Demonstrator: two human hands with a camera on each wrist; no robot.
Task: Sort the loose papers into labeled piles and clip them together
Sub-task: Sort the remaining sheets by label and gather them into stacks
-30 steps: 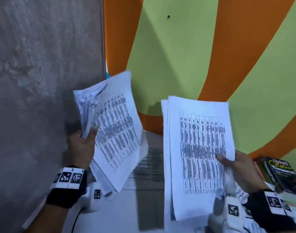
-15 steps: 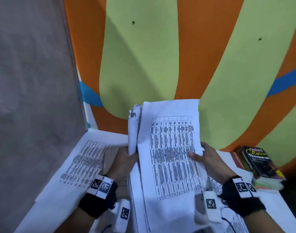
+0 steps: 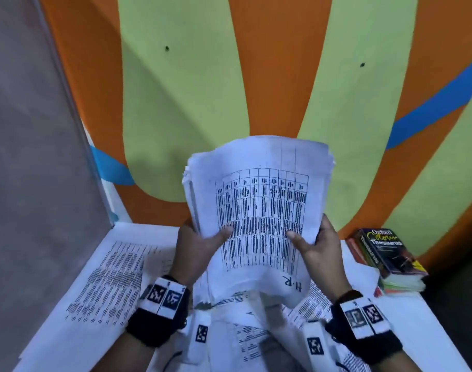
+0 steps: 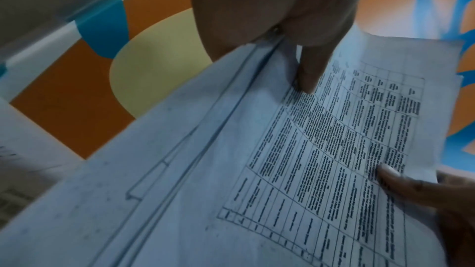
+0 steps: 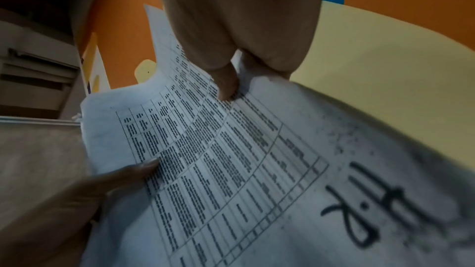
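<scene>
A stack of printed papers [image 3: 259, 200] stands upright above the white table [image 3: 430, 331], bowed forward, its top sheet a table of text marked "H.R" by hand. My left hand [image 3: 200, 240] grips the stack's left edge, thumb on the front. My right hand [image 3: 314, 242] grips the right edge the same way. The left wrist view shows the stack [image 4: 257, 170] with several sheet edges fanned under my left thumb [image 4: 312, 72]. In the right wrist view, the stack [image 5: 231, 170] with the "H.R" mark lies under my right thumb [image 5: 226, 86].
One printed sheet [image 3: 114, 275] lies flat on the table at the left. More loose sheets [image 3: 256, 334] lie under my wrists near the front edge. A pile of books [image 3: 387, 261], a thesaurus on top, sits at the right by the orange and green wall.
One second ago each hand held a separate bundle. They have come together into one stack held by both hands. One sheet now lies on the table at the left.
</scene>
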